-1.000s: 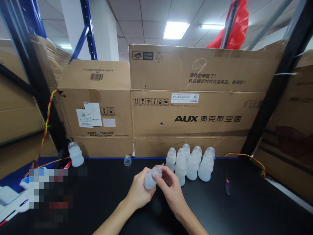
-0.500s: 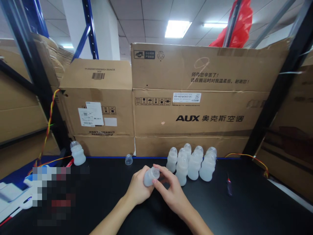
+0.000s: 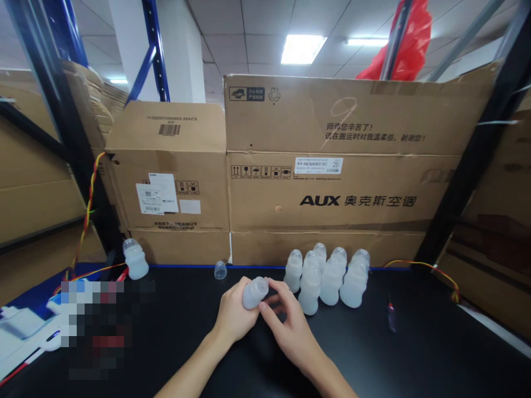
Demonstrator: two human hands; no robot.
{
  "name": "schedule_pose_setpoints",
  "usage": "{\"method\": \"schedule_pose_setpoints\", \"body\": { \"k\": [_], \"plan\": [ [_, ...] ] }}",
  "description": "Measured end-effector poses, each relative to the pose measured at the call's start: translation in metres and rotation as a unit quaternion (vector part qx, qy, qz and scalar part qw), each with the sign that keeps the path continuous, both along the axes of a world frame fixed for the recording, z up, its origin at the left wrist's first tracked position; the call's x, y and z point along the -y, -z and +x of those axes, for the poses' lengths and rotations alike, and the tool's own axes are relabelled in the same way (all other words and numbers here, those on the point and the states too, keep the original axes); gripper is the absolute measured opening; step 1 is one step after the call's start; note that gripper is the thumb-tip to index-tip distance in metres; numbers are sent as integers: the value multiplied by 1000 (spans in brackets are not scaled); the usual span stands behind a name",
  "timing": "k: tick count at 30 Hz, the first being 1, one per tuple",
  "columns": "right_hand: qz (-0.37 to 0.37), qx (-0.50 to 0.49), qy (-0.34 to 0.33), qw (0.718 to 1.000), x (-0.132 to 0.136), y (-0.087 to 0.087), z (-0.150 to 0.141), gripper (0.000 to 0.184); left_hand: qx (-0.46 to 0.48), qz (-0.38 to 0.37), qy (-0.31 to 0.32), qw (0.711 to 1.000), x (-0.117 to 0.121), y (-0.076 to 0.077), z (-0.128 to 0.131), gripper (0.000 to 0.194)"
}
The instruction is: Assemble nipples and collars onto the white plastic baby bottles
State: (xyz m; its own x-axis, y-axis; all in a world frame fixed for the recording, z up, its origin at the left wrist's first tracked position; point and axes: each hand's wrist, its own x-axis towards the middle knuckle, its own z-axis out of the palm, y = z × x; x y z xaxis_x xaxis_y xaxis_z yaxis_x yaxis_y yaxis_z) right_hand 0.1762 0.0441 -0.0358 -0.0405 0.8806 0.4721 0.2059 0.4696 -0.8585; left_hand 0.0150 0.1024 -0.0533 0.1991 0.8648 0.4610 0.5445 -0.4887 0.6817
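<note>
Held in the fist of my left hand (image 3: pixel 237 312) is a small translucent baby bottle (image 3: pixel 252 296), tilted so its narrower top points up and to the right. My right hand (image 3: pixel 290 318) curves around that top, index fingertip at its far side and thumb at its near side; the other fingers are bent and partly hidden. A clear dome cap (image 3: pixel 220 270) sits on the black table just beyond my hands. Right of them stands a cluster of several similar bottles (image 3: pixel 309 290) with clear domed tops. One more such bottle (image 3: pixel 136 260) stands at the far left.
A screwdriver-like tool (image 3: pixel 390 318) lies on the black table (image 3: pixel 418 359) at the right. Cardboard panels (image 3: pixel 332 221) line the back edge. Twisted wires (image 3: pixel 89 204) run down the left post. White items (image 3: pixel 29 337) and a pixelated patch occupy the left side.
The bottle in my left hand has tipped further to the right. My right fingertips have shifted slightly at its top. The whole view has moved a little.
</note>
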Motion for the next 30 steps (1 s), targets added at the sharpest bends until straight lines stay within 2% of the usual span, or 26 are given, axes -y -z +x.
{"method": "schedule_pose_setpoints", "body": {
  "k": [6, 9, 12, 15, 17, 22, 25, 30],
  "plan": [
    [-4, 1, -1, 1000, 3, -6, 1, 34, 1, -4, -44, 999, -2, -5, -3, 25],
    [0, 16, -28, 999, 7, -13, 1, 23, 0, -5, -61, 998, -4, -5, -4, 21],
    [3, 45, -46, 998, 8, -17, 0, 24, -9, -2, -65, 998, -5, -4, -5, 20],
    [-12, 25, 7, 1000, 4, -12, 1, 21, -26, 13, -52, 998, -3, -4, -4, 21],
    [-19, -5, 41, 999, 0, -7, 2, 26, -40, 27, -31, 998, -1, -6, -4, 20],
    [7, -26, 6, 1000, -3, -3, 8, 52, -80, 64, 40, 994, 4, -10, -3, 12],
    [20, 7, -3, 1000, -3, -6, 8, 41, -100, 80, 61, 990, 4, -9, -4, 10],
    [6, 77, 78, 994, -4, -7, 10, 28, -115, 100, 53, 987, 2, -5, -4, 8]
  ]
}}
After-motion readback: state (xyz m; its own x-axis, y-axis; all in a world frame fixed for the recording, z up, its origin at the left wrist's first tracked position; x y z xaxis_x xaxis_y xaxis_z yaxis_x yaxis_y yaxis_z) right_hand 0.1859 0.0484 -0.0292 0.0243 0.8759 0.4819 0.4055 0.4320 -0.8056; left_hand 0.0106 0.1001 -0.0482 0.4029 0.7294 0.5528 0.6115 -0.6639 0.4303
